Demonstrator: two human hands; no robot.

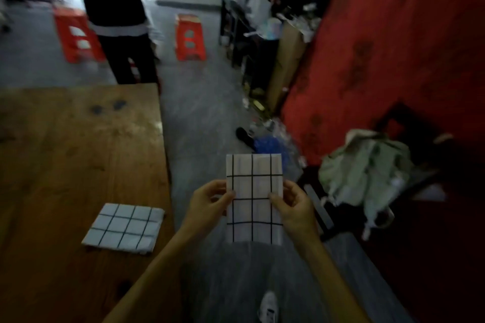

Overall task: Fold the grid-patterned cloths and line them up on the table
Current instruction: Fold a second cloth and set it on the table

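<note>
A white shoe (269,308) shows at the bottom edge on the grey floor (204,118). Just above it, both forearms reach forward and hold a folded grid-patterned cloth (256,207) upright in the air, off to the right of the tabletop (65,139). The left hand (207,203) pinches the cloth's left edge between thumb and curled fingers; the right hand (291,204) pinches the right edge the same way. The cloth is a tall narrow rectangle, white with black lines. To the left, a second folded cloth (123,228) lies flat on the wooden tabletop close to its right edge, turned a little askew. To the right, a pale green backpack (364,173) sits on a dark chair against a red wall (393,47). Farther off, two red plastic stools (190,38) stand on the floor, and a person in dark clothes (118,21) stands beyond the table's far corner, blurred
</note>
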